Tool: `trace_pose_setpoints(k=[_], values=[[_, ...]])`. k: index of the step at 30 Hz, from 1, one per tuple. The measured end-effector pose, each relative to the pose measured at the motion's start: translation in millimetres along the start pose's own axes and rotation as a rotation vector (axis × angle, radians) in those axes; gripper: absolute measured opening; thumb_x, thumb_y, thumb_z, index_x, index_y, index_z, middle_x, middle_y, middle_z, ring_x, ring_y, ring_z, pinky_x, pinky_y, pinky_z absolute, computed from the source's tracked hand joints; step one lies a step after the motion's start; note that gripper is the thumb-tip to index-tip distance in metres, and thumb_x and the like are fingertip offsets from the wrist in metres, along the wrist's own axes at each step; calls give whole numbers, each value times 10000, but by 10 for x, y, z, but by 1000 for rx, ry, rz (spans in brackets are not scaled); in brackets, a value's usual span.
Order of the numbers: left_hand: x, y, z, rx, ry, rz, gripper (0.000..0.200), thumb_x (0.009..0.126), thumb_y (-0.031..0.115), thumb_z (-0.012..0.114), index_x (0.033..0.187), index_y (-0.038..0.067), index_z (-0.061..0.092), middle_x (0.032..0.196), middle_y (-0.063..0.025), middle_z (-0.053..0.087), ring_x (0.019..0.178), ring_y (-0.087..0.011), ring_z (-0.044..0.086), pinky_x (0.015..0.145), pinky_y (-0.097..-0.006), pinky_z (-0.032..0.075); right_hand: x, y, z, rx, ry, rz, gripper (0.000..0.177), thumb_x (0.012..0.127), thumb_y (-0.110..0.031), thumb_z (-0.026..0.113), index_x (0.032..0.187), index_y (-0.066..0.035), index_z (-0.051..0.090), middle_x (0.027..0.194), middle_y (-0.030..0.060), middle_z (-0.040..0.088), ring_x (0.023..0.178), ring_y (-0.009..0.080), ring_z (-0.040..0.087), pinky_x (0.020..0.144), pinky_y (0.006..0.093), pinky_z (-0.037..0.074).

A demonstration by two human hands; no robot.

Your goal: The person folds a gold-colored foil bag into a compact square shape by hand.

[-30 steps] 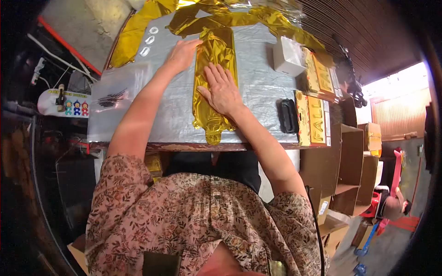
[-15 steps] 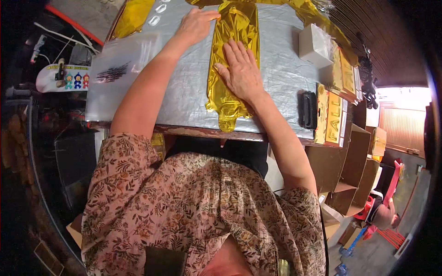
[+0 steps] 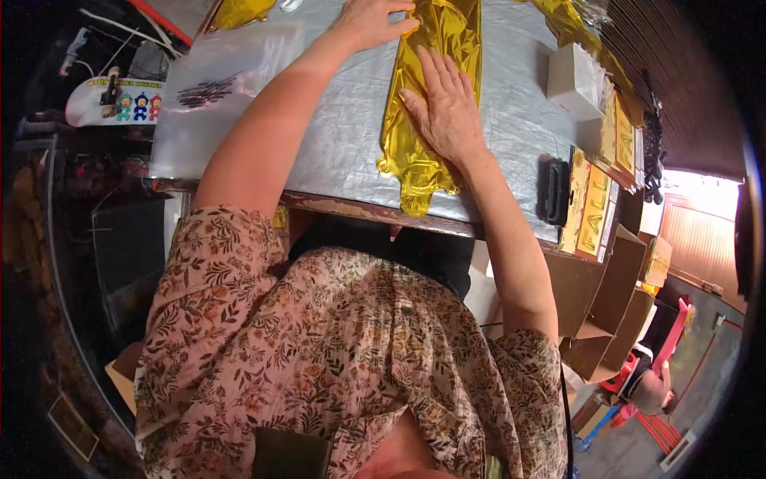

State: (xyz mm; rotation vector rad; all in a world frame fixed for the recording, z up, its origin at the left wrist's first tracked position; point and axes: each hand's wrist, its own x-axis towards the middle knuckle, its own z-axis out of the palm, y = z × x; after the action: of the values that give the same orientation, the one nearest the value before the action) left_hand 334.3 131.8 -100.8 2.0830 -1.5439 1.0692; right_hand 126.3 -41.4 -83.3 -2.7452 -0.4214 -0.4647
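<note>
A silver-covered table carries a long gold foil balloon lying flat down its middle, its tail reaching the near edge. The right hand lies palm-down on it, fingers straight and slightly fanned. The left hand rests at its left edge, fingers close together, gripping nothing. The foil looks light, limp and slick — best held by a seamed edge or the tail.

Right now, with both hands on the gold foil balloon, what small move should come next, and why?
Probably slide the right hand down the gold foil balloon toward the table edge, pressing flat: it lies palm-down mid-strip, the left hand steadies the far part, and the near end looks crumpled.
</note>
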Motion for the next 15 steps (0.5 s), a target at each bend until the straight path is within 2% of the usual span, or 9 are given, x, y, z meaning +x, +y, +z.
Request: trace_pose_setpoints(k=[1,2,4,7,9,10,12,15], values=[[23,12,-32,-1,0,-3,142,912,277,714,917,137,738,1088,-81,762,1102,-292,694,892,-454,514,3,-9,-5,40,17,5,639,1067,-462,532,1583,-99,431,1611,225,427,1510,411,366,1246,506,270],[43,27,-65,9,-40,-13,137,916,279,711,913,144,734,1089,-73,763,1124,-276,686,885,-456,511,-2,-9,-11,41,12,4,639,1067,-462,532,1583,-99,431,1611,225,427,1510,411,366,1246,506,270],[31,44,-86,18,-82,-28,132,920,280,708,908,151,729,1091,-65,764,1145,-261,678,879,-458,509,-9,8,-23,-50,-33,-46,600,1066,-467,532,1594,-198,440,1615,236,416,1506,428,362,1246,517,266],[11,-20,1,92,-77,42,165,925,299,709,968,145,749,1117,-68,765,1158,-250,670,870,-447,506,-4,12,-24,-65,-45,-55,572,1067,-469,532,1585,-239,459,1618,239,411,1502,437,364,1244,525,266],[-42,-39,158,-114,-67,-264,257,909,323,735,1036,102,769,1165,-89,763,1155,-277,675,887,-454,509,16,14,-13,-64,-36,-49,566,1068,-468,530,1580,-234,469,1619,239,410,1501,439,364,1243,528,267],[-24,-51,131,-114,-70,-268,257,909,323,735,1036,102,769,1165,-89,763,1155,-277,675,887,-454,509,7,5,-2,-58,-33,-38,561,1070,-468,527,1574,-229,478,1620,240,408,1500,440,365,1242,532,268],[7,-36,92,-293,-138,-443,360,888,342,761,1101,51,769,1203,-126,753,1173,-316,671,931,-456,509,-13,15,3,-57,-49,-29,561,1070,-472,526,1572,-226,481,1621,239,407,1501,440,363,1242,536,268],[27,-52,103,-269,-50,-422,379,877,342,775,1102,38,771,1206,-155,746,1156,-353,674,979,-457,505,54,36,47,-59,-35,-39,564,1070,-477,522,1570,-219,481,1622,237,406,1504,440,359,1240,544,270]])
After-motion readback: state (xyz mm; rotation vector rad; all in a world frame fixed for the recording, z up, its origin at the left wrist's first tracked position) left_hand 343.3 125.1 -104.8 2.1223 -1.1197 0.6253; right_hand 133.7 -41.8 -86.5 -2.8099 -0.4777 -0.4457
